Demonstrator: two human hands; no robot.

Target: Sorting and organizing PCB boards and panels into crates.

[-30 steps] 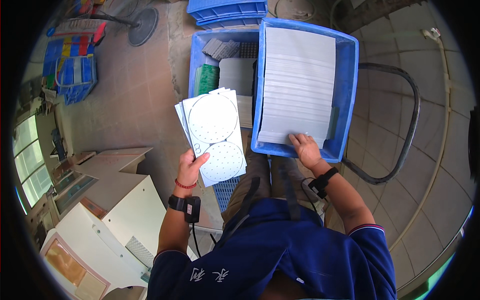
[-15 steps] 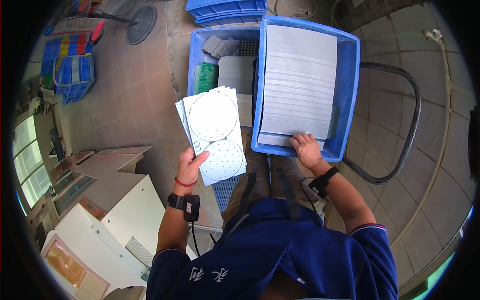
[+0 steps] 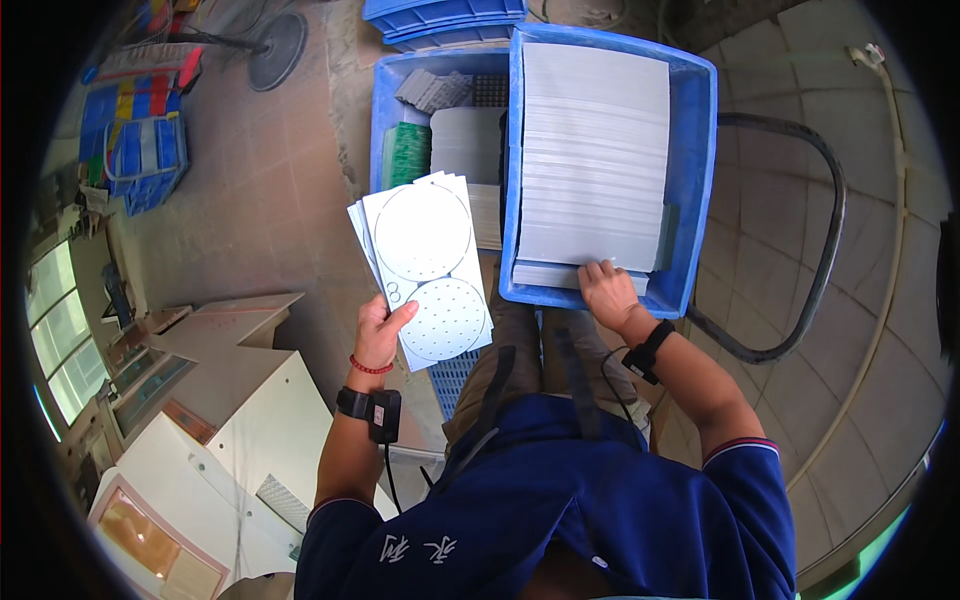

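A small stack of thin white panels [image 3: 424, 232], printed with large circles and small dots, is fanned a little and gripped at its near left edge by my left hand [image 3: 378, 332]. The thumb lies on the top panel; the other fingers are hidden beneath. My right hand [image 3: 608, 290] is at the near end of a blue crate [image 3: 707, 170], fingers curled closed over the edges of the nearest panels. A long row of grey panels [image 3: 595, 170] fills that crate. How many panels the right fingers pinch is hidden.
A second blue crate [image 3: 383, 120] on the left holds a green stack [image 3: 408, 152] and grey pieces. More blue crates [image 3: 445, 12] stand beyond. A black bent tube [image 3: 836, 200] curves out at the right. A white machine [image 3: 240, 440] stands at the lower left.
My right hand has shifted slightly left and drawn its fingers further in at the panel edges. The left hand and its stack stay almost where they were.
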